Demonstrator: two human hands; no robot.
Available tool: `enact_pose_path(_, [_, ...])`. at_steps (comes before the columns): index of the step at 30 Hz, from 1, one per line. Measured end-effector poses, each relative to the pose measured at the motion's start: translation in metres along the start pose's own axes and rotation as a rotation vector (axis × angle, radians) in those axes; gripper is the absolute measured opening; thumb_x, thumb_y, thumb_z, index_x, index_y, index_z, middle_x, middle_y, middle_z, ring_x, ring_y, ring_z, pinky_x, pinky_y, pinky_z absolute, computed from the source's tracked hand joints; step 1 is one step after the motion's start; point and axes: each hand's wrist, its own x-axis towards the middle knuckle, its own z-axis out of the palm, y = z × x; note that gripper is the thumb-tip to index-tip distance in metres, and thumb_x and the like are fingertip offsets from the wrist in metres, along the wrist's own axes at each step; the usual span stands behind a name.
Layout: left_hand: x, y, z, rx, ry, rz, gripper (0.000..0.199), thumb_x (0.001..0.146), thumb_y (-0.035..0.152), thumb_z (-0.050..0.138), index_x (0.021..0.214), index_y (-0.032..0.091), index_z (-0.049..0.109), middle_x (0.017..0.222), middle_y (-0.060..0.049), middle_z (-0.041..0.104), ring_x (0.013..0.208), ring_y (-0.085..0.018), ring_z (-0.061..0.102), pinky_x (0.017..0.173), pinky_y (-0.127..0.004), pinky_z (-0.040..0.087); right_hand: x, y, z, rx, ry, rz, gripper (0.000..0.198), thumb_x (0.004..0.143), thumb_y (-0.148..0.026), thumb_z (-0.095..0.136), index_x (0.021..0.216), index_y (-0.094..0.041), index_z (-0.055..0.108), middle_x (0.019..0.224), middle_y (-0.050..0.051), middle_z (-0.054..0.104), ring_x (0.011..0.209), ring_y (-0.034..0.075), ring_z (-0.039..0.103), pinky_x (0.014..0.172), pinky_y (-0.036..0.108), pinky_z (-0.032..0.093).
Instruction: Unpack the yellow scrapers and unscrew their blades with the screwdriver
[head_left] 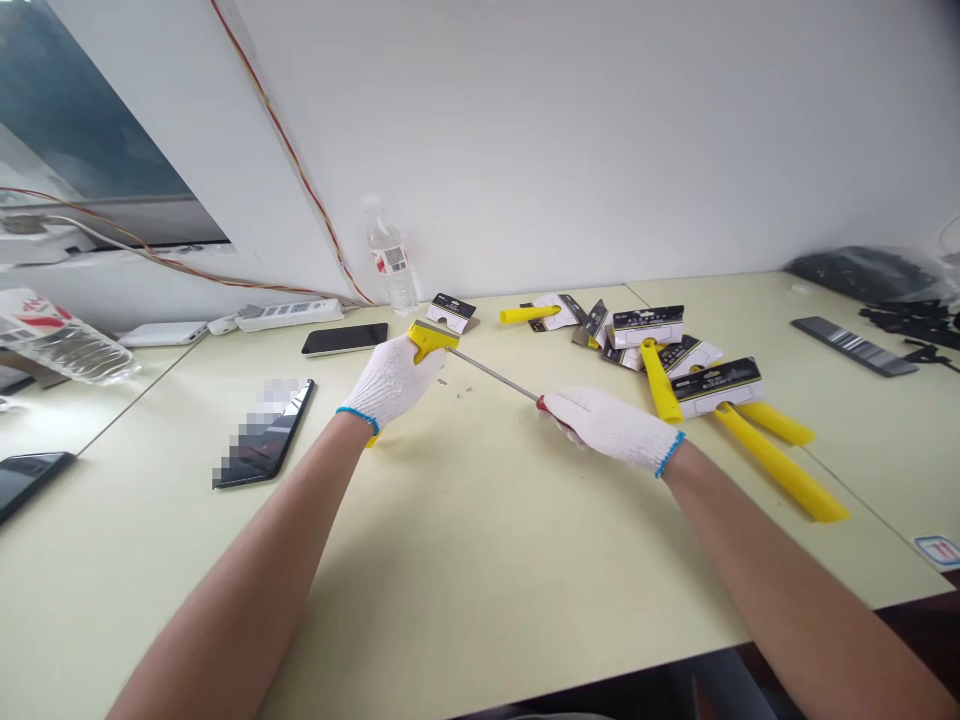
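My left hand (394,378), in a white knitted glove with a blue cuff, is closed around a yellow scraper (429,342). The wide head sticks up past my fingers, and a bit of yellow handle shows below the wrist. My right hand (607,425), gloved the same way, grips the red handle of a screwdriver (495,375). Its long metal shaft points left, and the tip meets the right side of the scraper head; a screw there is too small to make out. Behind the scraper stands a folded black-and-white card sleeve (452,311).
Several yellow scrapers (780,460) with card sleeves lie at the right. A black strip (853,345) and a dark plastic bag (862,272) are farther right. Phones (266,440), a power strip (289,313) and water bottles (390,262) occupy the left and back. Small crumbs (463,391) lie between my hands.
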Motion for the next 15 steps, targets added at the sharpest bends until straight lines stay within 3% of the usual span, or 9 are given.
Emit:
enact_pose_path(2, [0.000, -0.001, 0.000, 0.003, 0.010, 0.009, 0.020, 0.097, 0.025, 0.072, 0.101, 0.006, 0.074, 0.085, -0.007, 0.070, 0.080, -0.017, 0.064, 0.071, -0.027, 0.052, 0.000, 0.001, 0.002, 0.084, -0.001, 0.067, 0.039, 0.107, -0.055, 0.043, 0.096, -0.021, 0.060, 0.077, 0.003, 0.070, 0.068, 0.019, 0.064, 0.065, 0.030, 0.044])
enact_pose_path(5, [0.000, -0.003, 0.003, -0.013, 0.013, 0.017, 0.028, 0.100, 0.031, 0.071, 0.114, 0.008, 0.072, 0.102, -0.008, 0.072, 0.090, -0.019, 0.068, 0.079, -0.032, 0.058, 0.003, 0.003, 0.008, 0.072, 0.115, 0.166, 0.040, 0.101, -0.060, 0.056, 0.104, -0.021, 0.059, 0.084, 0.007, 0.075, 0.071, 0.021, 0.067, 0.065, 0.031, 0.045])
enact_pose_path(7, [-0.001, -0.005, 0.006, -0.027, 0.006, 0.021, 0.035, 0.102, 0.038, 0.070, 0.125, 0.011, 0.069, 0.118, -0.010, 0.070, 0.101, -0.023, 0.070, 0.086, -0.039, 0.062, 0.005, 0.004, 0.010, -0.024, 0.188, 0.131, 0.040, 0.099, -0.060, 0.061, 0.108, -0.020, 0.062, 0.099, 0.010, 0.077, 0.084, 0.023, 0.069, 0.071, 0.031, 0.046])
enact_pose_path(9, [-0.002, -0.006, 0.009, -0.037, 0.001, 0.024, 0.040, 0.102, 0.040, 0.068, 0.132, 0.013, 0.067, 0.128, -0.011, 0.068, 0.110, -0.026, 0.069, 0.092, -0.044, 0.062, 0.005, 0.004, 0.008, -0.119, 0.161, 0.050, 0.036, 0.103, -0.055, 0.055, 0.104, -0.020, 0.065, 0.108, 0.011, 0.076, 0.094, 0.024, 0.069, 0.077, 0.032, 0.045])
enact_pose_path(12, [-0.001, -0.005, 0.011, -0.044, 0.005, 0.023, 0.041, 0.102, 0.039, 0.069, 0.134, 0.013, 0.066, 0.131, -0.012, 0.067, 0.112, -0.026, 0.069, 0.094, -0.045, 0.061, 0.002, 0.002, 0.002, -0.170, 0.014, -0.025, 0.042, 0.110, -0.048, 0.038, 0.092, -0.020, 0.064, 0.095, 0.009, 0.074, 0.085, 0.023, 0.065, 0.074, 0.032, 0.042])
enact_pose_path(15, [0.000, -0.005, 0.011, -0.046, 0.014, 0.017, 0.040, 0.102, 0.039, 0.069, 0.133, 0.013, 0.066, 0.129, -0.012, 0.068, 0.110, -0.025, 0.069, 0.092, -0.044, 0.062, -0.001, -0.002, 0.002, -0.181, 0.027, -0.066, 0.044, 0.111, -0.047, 0.036, 0.082, -0.021, 0.057, 0.085, 0.007, 0.069, 0.077, 0.020, 0.061, 0.070, 0.031, 0.039])
